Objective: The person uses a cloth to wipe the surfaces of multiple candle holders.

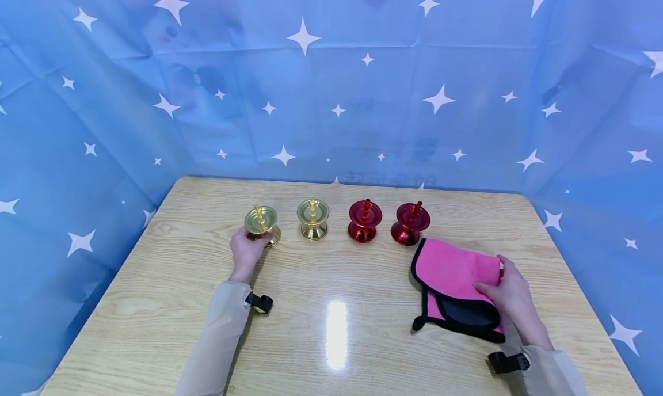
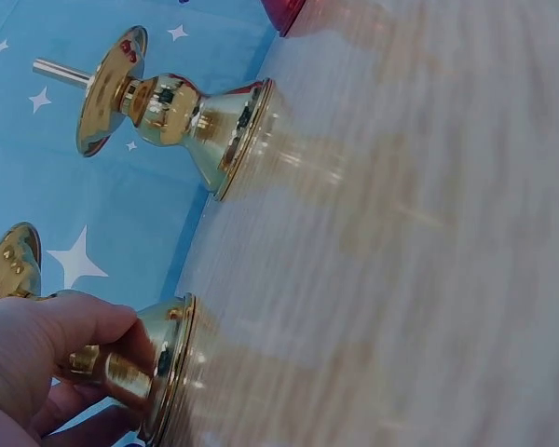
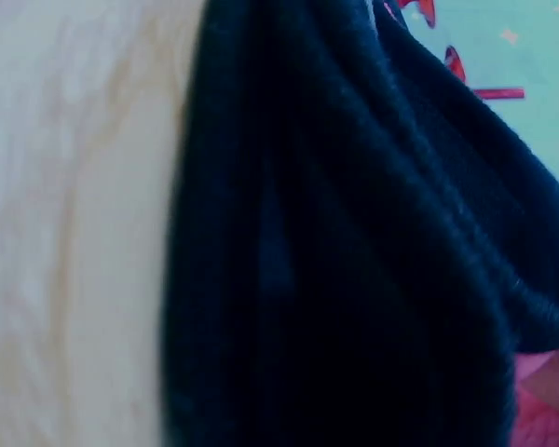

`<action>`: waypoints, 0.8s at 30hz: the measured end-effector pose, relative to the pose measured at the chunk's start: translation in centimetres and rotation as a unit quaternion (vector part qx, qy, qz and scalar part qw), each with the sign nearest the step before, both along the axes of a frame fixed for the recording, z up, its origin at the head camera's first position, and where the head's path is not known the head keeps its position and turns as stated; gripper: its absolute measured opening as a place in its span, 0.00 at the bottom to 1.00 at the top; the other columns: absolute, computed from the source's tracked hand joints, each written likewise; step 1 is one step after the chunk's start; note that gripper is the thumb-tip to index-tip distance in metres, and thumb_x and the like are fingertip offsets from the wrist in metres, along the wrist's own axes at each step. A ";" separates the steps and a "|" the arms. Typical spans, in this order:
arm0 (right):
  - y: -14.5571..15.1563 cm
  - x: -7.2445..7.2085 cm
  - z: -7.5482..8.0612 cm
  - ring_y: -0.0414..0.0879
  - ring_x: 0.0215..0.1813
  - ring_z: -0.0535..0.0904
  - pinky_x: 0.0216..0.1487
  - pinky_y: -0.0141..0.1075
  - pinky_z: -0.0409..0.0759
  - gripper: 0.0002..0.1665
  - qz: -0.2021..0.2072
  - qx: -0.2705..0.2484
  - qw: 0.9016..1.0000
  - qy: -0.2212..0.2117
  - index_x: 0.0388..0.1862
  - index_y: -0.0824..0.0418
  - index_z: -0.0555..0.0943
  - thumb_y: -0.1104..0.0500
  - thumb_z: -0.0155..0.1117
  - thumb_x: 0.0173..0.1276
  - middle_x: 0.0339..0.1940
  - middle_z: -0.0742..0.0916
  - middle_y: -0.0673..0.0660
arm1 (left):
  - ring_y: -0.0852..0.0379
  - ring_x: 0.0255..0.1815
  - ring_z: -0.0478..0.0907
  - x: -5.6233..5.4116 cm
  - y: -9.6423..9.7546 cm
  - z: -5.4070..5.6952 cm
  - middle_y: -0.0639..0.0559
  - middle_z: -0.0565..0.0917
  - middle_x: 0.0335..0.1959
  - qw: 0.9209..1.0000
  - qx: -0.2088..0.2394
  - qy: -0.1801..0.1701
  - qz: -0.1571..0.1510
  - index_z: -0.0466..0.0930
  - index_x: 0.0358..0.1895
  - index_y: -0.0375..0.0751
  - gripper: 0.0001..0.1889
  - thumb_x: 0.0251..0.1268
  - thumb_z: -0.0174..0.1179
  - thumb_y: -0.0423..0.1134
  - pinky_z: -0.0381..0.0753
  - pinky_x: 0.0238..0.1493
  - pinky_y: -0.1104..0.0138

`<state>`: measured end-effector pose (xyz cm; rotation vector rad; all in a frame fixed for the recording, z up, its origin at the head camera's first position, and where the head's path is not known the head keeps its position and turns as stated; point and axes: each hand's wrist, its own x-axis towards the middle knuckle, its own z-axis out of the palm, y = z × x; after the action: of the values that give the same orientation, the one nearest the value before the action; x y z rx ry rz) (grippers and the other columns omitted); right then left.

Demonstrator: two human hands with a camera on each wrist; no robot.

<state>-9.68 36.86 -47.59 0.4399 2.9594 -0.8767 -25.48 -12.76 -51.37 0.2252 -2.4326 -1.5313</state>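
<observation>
At the left of the row stands a gold candle holder with a dished top and a center spike. My left hand grips its stem; in the left wrist view the thumb and fingers wrap the waist just above the flared base. On the right side lies a folded pink towel with black edging, a dark underside and a small black loop at one corner. My right hand holds the towel by its right edge, thumb on top. Dark folds fill most of the right wrist view.
A second gold candle holder stands right of the gripped one. Further right are two red candle holders, one upright in the middle and another close behind the towel. A blue star-patterned curtain borders the wooden table.
</observation>
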 end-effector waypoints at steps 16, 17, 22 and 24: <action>1.6 0.1 -1.2 0.67 0.47 0.72 0.43 0.57 0.74 0.51 0.042 -0.024 0.998 0.029 0.68 0.74 0.54 0.49 0.69 0.58 0.48 0.74 0.77 | 0.37 0.50 0.74 1.1 -1.0 1.4 0.29 0.77 0.48 0.995 -0.038 -0.069 -0.059 0.70 0.51 0.25 0.27 0.49 0.68 0.33 0.72 0.53 0.51; 1.6 0.1 -1.3 0.66 0.47 0.72 0.43 0.57 0.74 0.51 0.042 -0.022 0.999 0.026 0.68 0.74 0.55 0.48 0.69 0.58 0.48 0.74 0.77 | 0.37 0.50 0.74 1.3 -1.1 1.5 0.29 0.77 0.48 0.995 -0.042 -0.073 -0.060 0.70 0.51 0.25 0.26 0.49 0.68 0.33 0.72 0.52 0.51; 1.8 -0.1 -1.2 0.66 0.46 0.72 0.44 0.57 0.74 0.51 0.050 -0.010 0.999 0.020 0.67 0.76 0.56 0.47 0.68 0.58 0.47 0.74 0.77 | 0.39 0.45 0.75 2.2 -1.5 2.3 0.30 0.77 0.45 0.992 -0.060 -0.083 -0.072 0.72 0.49 0.23 0.26 0.49 0.68 0.36 0.72 0.49 0.52; 2.0 -0.1 -1.2 0.67 0.47 0.72 0.44 0.58 0.74 0.52 0.056 -0.008 0.998 0.018 0.67 0.77 0.55 0.46 0.68 0.59 0.47 0.73 0.77 | 0.40 0.45 0.75 2.5 -1.7 2.5 0.31 0.78 0.44 0.990 -0.069 -0.094 -0.082 0.73 0.49 0.23 0.26 0.50 0.68 0.38 0.72 0.48 0.52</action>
<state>-9.83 38.83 -48.78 0.2576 2.9727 -0.9057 -23.01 -14.44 -48.89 0.1525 -2.7539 -1.4578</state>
